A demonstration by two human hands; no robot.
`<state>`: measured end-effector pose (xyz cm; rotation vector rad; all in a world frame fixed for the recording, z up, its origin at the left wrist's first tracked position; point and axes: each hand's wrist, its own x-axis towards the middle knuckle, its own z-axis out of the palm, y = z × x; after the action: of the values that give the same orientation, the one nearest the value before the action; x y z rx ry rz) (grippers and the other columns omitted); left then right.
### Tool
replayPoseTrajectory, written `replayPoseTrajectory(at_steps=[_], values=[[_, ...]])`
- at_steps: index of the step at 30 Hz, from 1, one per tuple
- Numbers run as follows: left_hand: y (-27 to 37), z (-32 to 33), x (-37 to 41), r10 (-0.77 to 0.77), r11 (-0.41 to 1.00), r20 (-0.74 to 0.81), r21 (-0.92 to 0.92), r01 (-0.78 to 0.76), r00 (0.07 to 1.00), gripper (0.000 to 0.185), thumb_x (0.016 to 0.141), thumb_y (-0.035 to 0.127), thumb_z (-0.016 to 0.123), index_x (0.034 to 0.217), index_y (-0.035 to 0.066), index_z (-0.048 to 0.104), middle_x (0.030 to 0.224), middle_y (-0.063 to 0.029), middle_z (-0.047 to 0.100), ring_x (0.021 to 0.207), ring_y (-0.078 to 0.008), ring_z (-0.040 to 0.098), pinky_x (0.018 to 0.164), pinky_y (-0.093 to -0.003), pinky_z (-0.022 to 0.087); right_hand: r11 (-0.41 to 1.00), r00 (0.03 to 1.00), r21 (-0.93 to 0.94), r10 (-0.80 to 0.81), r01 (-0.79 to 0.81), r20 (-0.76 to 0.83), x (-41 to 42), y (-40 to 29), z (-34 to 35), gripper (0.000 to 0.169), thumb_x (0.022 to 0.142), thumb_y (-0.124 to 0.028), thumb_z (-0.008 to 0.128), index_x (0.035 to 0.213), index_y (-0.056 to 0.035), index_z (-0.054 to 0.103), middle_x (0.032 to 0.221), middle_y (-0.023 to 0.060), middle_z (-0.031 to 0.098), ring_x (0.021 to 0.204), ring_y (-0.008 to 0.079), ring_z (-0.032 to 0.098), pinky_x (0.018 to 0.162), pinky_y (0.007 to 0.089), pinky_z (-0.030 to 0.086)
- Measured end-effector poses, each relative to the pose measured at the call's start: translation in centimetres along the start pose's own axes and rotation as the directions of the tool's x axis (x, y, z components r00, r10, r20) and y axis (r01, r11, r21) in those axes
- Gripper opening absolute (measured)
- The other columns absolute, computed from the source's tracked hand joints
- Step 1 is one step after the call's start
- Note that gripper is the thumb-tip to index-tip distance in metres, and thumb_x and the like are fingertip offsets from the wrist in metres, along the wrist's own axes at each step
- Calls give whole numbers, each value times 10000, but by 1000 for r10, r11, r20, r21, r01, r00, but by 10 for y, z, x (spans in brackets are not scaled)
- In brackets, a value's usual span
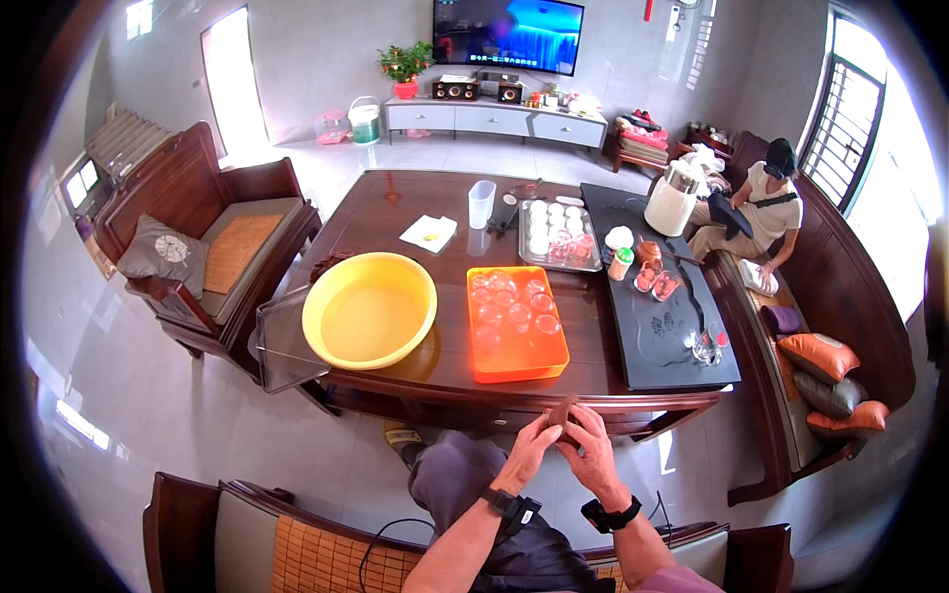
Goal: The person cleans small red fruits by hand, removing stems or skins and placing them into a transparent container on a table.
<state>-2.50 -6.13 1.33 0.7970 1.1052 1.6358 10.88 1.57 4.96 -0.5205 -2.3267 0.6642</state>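
Note:
My left hand (531, 448) and my right hand (592, 445) meet in front of the table's near edge, both gripping a brown cloth (563, 416). Part of the cloth sticks up between the fingers; whether it wraps something is hidden. Beyond them, an orange plastic tray (519, 363) holds several small clear cups (520, 313) at its far end. Left of that stands a yellow basin (370, 311) with liquid in it. Behind the orange tray, a clear tray (560, 261) carries white cups (539, 228) and several clear cups on reddish bases.
A black tea board (652, 348) at the right bears an electric kettle (673, 199), a brown teapot (649, 250), a toothpick holder (620, 264) and a glass pot (708, 347). A clear lid (291, 341) overhangs the table's left edge. A person (764, 200) sits on the right bench.

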Motion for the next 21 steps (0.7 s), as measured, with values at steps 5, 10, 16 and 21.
replayPoseTrajectory(at_steps=[5,10,16,21], values=[[9,8,-2,-53,996,-30,75,55,998,452,999,361,563,1245,-15,604,1144,-104,648,1065,-176,583,979,-309,456,992,996,92,88,-87,-6,-2,-3,0,414,806,-68,754,1208,-53,651,1275,156,600,1175,364,566,996,431,476],[-5,4,-4,-102,989,60,116,94,993,405,977,361,599,1133,-11,640,1015,-105,680,937,-161,619,884,-302,493,835,870,253,445,-489,214,3,-4,-8,252,946,-175,619,1130,-3,621,998,109,650,886,245,641,815,342,534],[0,5,-7,-137,963,149,250,97,979,312,939,283,645,1052,-8,639,945,-88,687,874,-155,628,839,-299,507,447,727,592,557,-670,401,0,12,-8,303,1050,-268,469,1062,-14,635,879,17,642,768,112,606,674,277,516],[-15,5,-3,3,963,67,270,-21,998,260,927,215,649,1050,-14,638,955,-70,693,895,-159,637,842,-308,512,142,700,807,596,-573,393,-4,16,4,324,1059,-267,462,1203,-15,607,1006,53,669,850,135,644,733,285,535]])
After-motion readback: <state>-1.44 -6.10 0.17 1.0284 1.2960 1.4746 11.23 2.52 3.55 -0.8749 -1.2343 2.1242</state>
